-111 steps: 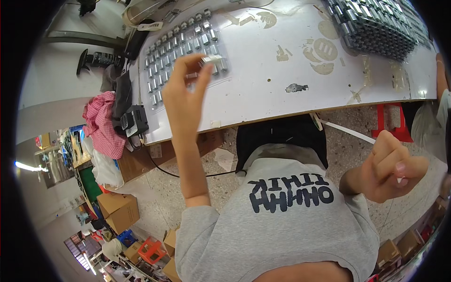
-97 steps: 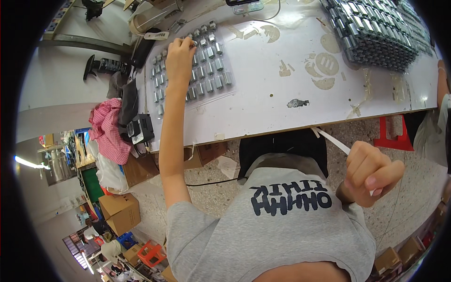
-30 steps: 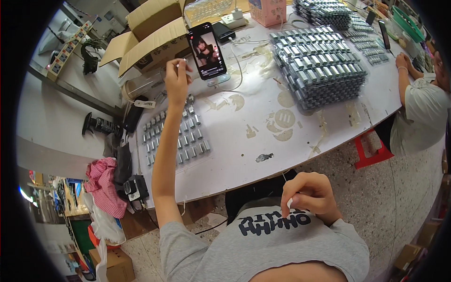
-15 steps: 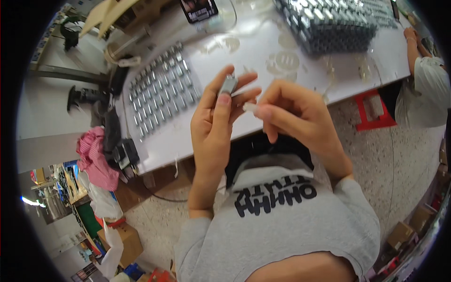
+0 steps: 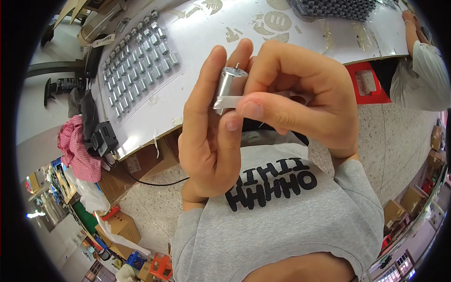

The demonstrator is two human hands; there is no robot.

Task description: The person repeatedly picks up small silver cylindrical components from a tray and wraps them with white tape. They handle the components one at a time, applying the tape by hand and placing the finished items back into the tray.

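Observation:
My left hand (image 5: 204, 141) is closed on a small silver cylindrical motor (image 5: 231, 82), its thin shaft pointing up and away from me. The fingers wrap behind the motor and the thumb sits below its near end. Between the thumb and forefinger of my right hand (image 5: 305, 94) is a narrow white strip (image 5: 229, 102) with a frayed-looking end. That strip lies across the motor's lower side and appears to touch it; its material I cannot make out. Beyond my left hand, many similar motors stand in rows in a clear tray (image 5: 174, 70) on the white table (image 5: 206, 51).
Stacked trays of motors (image 5: 333, 10) stand at the far right of the table. Another person's arm (image 5: 412, 35) rests by the right edge, near a red stool (image 5: 371, 87). On the left are a black boxy device (image 5: 104, 138) and a pink checked cloth (image 5: 77, 148).
Both hands have come closer to my head. My right hand has moved the white strip left onto the motor, which now stands more upright in my left hand.

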